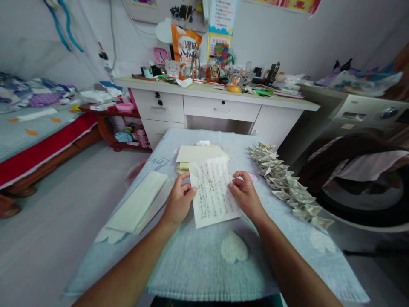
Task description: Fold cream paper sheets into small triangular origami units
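Note:
Between my two hands is a sheet of paper (pixel 214 196) covered in lines of handwriting, tilted up a little above the cloth-covered table. My left hand (pixel 180 198) pinches its left edge between thumb and fingers. At the right edge, my right hand (pixel 247 194) grips it the same way. Just behind the sheet lies a stack of cream and yellow papers (pixel 200 153), partly hidden by it. Long pale folded papers (pixel 139 202) rest to the left of my left hand. Rows of folded paper pieces (pixel 284 179) with pointed tips stand to the right.
A light blue cloth (pixel 191 264) with heart patterns covers the table. Behind it stands a white desk (pixel 220 106) crowded with jars, a snack bag (pixel 185 49) and a pink clock (pixel 160 55). A washing machine (pixel 361 111) is at right, a bed (pixel 41 123) at left.

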Motion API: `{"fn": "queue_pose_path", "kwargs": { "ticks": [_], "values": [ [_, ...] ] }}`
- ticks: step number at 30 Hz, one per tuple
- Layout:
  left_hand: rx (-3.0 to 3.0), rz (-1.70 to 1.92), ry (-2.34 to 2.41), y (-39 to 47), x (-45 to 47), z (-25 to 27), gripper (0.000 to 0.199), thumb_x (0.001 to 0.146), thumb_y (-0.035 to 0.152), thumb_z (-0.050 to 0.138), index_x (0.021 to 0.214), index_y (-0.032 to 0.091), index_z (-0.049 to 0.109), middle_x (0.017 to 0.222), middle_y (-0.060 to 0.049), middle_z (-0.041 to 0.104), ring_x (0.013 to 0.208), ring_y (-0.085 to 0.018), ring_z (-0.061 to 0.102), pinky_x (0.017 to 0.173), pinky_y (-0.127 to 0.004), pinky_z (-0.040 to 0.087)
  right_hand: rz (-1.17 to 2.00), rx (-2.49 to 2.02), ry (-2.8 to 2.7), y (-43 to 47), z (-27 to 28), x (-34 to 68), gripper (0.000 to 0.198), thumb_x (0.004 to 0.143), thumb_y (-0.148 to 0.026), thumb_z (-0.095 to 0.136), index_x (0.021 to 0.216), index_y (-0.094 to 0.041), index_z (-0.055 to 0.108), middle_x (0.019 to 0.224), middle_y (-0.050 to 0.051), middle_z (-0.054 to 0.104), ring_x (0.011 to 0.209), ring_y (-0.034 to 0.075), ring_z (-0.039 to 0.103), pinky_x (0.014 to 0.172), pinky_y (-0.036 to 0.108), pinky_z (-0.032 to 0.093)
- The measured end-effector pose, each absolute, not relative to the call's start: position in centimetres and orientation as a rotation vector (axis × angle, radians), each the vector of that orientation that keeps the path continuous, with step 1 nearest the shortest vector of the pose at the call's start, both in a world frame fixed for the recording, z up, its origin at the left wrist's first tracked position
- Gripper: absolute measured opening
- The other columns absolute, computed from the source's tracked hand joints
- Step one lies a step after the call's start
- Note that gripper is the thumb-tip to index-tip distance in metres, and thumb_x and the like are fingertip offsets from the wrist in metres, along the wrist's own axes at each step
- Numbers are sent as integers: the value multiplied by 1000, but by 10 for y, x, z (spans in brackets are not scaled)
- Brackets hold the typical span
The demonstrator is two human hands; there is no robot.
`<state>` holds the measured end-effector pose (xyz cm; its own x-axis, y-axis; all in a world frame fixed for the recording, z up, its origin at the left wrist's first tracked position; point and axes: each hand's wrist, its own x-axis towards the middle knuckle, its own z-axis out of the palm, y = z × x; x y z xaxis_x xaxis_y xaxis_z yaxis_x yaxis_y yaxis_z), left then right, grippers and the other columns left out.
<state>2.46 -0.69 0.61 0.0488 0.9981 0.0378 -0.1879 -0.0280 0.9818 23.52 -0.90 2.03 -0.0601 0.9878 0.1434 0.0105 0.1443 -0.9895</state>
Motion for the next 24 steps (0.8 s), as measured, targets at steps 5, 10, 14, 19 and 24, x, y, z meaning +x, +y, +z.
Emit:
{"fn": "queue_pose_path", "kwargs": {
  "ticks": [5,10,14,19,24],
  "values": [
    [1071,1248,1036,-6,24,5,61,76,22,59,131,26,34,70,4,64,52,-13,60,50,-21,44,1154,-1058,-1433,-9,17,244,20,81,-22,51,100,-24,49,70,-6,53,59,10,46,54,21,33],
    [1122,1139,1090,-3,21,-1,40,75,30,62,113,17,59,61,3,60,52,-13,57,50,-21,40,1260,-1070,-1624,-8,11,261,27,77,-16,47,101,-20,59,88,1,62,77,14,56,69,26,41],
    [1145,1095,1136,-4,22,-1,29,74,32,64,96,14,66,61,1,62,52,-12,54,49,-21,36,1085,-1194,-1768,-8,11,269,26,79,-19,54,104,-21,61,90,1,60,76,13,53,71,27,42],
    [1183,1022,1137,-5,23,2,31,75,33,62,97,12,68,58,1,59,50,-11,51,49,-21,35,732,-1248,-1996,-8,13,270,32,74,-21,68,105,-24,64,112,7,56,106,21,52,92,36,41],
    [1252,981,1166,-3,23,0,29,75,34,60,92,12,68,53,3,54,45,-10,46,46,-21,33,580,-1245,-2093,-7,12,272,28,74,-23,72,101,-26,70,138,8,45,127,27,41,106,44,31]
  ]
}}
